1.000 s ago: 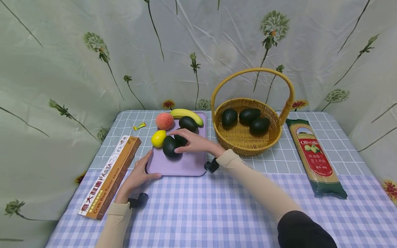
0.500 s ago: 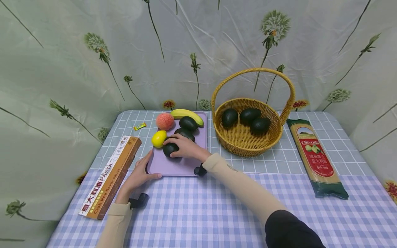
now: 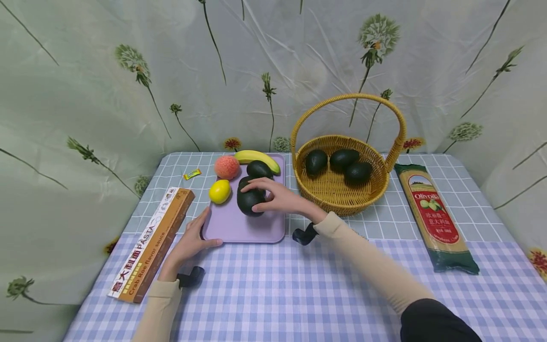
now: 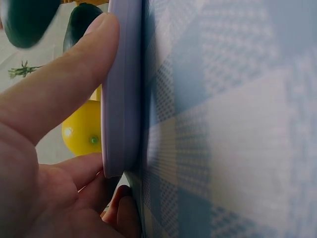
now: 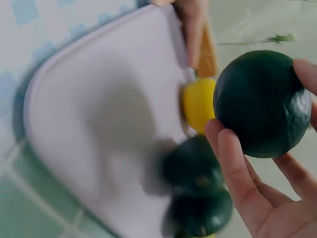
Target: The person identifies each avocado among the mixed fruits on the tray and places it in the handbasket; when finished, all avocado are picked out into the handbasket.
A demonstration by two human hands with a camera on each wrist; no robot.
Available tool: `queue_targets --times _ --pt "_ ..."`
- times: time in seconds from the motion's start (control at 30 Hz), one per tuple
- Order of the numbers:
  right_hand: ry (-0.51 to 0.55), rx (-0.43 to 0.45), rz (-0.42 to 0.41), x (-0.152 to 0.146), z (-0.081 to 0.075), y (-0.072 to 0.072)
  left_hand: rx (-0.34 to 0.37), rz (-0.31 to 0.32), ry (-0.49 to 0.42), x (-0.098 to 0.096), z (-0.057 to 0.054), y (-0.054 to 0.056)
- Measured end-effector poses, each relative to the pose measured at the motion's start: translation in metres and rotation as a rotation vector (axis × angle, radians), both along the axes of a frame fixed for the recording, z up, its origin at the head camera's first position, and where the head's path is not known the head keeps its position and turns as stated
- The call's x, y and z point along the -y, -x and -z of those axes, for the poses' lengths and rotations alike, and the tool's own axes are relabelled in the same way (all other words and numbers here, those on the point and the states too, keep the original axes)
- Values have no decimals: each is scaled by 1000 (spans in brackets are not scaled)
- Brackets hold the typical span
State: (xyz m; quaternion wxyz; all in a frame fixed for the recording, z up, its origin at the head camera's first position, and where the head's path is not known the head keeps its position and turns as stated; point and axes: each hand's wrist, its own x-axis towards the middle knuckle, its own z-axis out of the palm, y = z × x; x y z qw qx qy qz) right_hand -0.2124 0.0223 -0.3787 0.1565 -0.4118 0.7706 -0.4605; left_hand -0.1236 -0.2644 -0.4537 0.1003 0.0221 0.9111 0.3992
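In the head view my right hand grips a dark avocado above the lilac tray. The right wrist view shows this avocado raised between fingertips and thumb, its shadow falling on the tray. Two more avocados lie on the tray; one is plain, the other mostly hidden behind the held one. A yellow lemon, a pinkish round fruit and a banana share the tray. At its front left corner, my left hand holds the tray, thumb against the rim.
A wicker basket with a tall handle stands right of the tray and contains three avocados. Farther right lies a pasta bag. A long pasta box and a small yellow-green packet lie at the left.
My right hand shifted onto the avocado beside the lemon, took hold of it, then lifted it and carried it rightward, away from the lemon. The left hand stays at the tray corner.
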Motion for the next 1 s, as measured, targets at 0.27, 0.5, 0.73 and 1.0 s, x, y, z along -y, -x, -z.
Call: queue_targets --times 0.27,0.5,0.73,1.0 --pt "67 138 64 -65 -20 5 -6 6 -5 -1 0 0" --pt "57 184 209 -120 -20 17 -7 0 -8 1 2 0" --pt "8 213 315 -152 -12 29 -7 7 -3 1 3 0" --pt "-49 226 320 -158 -4 30 -6 10 -5 1 1 0"
